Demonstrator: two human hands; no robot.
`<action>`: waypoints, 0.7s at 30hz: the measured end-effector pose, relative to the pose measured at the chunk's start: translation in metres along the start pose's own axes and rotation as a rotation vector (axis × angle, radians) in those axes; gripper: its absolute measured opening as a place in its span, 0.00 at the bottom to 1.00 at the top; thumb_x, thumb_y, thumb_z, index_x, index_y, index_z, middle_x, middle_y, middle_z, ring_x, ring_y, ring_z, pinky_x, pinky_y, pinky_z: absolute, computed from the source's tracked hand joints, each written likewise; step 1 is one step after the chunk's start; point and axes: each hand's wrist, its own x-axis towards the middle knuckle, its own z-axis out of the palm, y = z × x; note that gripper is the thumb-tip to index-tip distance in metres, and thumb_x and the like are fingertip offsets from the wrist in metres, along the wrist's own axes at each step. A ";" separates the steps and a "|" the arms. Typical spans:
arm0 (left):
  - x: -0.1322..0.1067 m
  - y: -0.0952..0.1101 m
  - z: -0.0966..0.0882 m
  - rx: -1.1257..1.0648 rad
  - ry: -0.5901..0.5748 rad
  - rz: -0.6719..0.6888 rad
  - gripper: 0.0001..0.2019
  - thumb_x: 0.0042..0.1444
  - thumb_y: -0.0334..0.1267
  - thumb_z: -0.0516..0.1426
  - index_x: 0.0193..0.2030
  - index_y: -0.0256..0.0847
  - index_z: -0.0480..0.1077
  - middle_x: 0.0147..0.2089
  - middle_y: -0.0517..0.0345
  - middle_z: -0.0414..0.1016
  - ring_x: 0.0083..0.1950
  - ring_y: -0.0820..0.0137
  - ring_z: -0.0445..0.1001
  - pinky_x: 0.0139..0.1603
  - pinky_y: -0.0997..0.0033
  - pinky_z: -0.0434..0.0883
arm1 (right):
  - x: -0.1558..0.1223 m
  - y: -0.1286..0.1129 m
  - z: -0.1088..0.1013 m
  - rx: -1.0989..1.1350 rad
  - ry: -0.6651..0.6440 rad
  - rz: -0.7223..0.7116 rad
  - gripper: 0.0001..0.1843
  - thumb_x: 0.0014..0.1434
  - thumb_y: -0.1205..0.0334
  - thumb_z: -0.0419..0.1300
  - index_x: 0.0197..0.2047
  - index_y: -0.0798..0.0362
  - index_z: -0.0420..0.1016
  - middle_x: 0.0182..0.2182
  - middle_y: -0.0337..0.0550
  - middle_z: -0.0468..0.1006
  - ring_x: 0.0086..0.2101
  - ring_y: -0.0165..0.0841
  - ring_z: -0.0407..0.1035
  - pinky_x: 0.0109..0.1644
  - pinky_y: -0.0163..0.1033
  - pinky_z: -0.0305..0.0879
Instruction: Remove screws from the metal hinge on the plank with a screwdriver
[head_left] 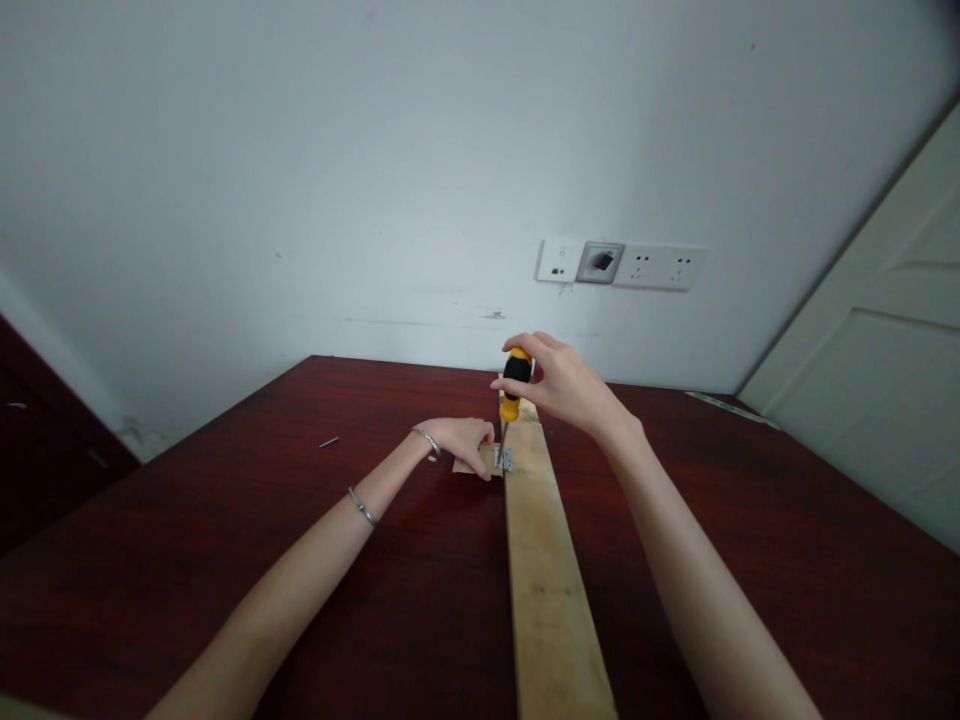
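My right hand (564,385) grips the yellow and black handle of a screwdriver (517,372) from above. Its shaft slants down to a small metal hinge (508,459) at the left edge of a long wooden plank (546,560). My left hand (466,440) is closed, thumb and fingers on a small flat wooden piece (465,465) that sits against the plank beside the hinge. The fingertips partly cover this piece. The screwdriver's tip is too small to make out against the hinge.
The dark red tabletop (225,520) runs back to a white wall. A thin metal rod-like item (328,441) lies on the left. At the back right, a printed strip (731,408) rests near a pale panelled door (885,350). Wall sockets (660,267) are above the table.
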 end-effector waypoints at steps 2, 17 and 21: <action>0.000 0.000 0.000 0.007 0.004 -0.004 0.32 0.38 0.55 0.65 0.47 0.39 0.66 0.44 0.54 0.73 0.40 0.65 0.71 0.33 0.72 0.63 | 0.000 0.001 0.000 0.024 0.004 -0.003 0.24 0.59 0.56 0.59 0.57 0.52 0.65 0.42 0.49 0.75 0.37 0.38 0.70 0.42 0.42 0.66; 0.001 0.000 0.000 -0.003 -0.003 -0.007 0.33 0.38 0.56 0.65 0.47 0.38 0.66 0.45 0.53 0.73 0.40 0.65 0.71 0.34 0.72 0.63 | -0.001 -0.005 -0.002 -0.006 -0.038 0.040 0.31 0.55 0.63 0.57 0.63 0.52 0.58 0.47 0.50 0.76 0.36 0.38 0.71 0.39 0.42 0.66; 0.000 0.001 0.000 0.004 -0.007 -0.013 0.32 0.38 0.55 0.65 0.47 0.39 0.66 0.45 0.55 0.73 0.41 0.65 0.71 0.35 0.73 0.64 | -0.001 -0.005 -0.002 -0.077 -0.026 0.045 0.21 0.59 0.52 0.57 0.53 0.52 0.67 0.45 0.50 0.75 0.37 0.40 0.70 0.40 0.44 0.65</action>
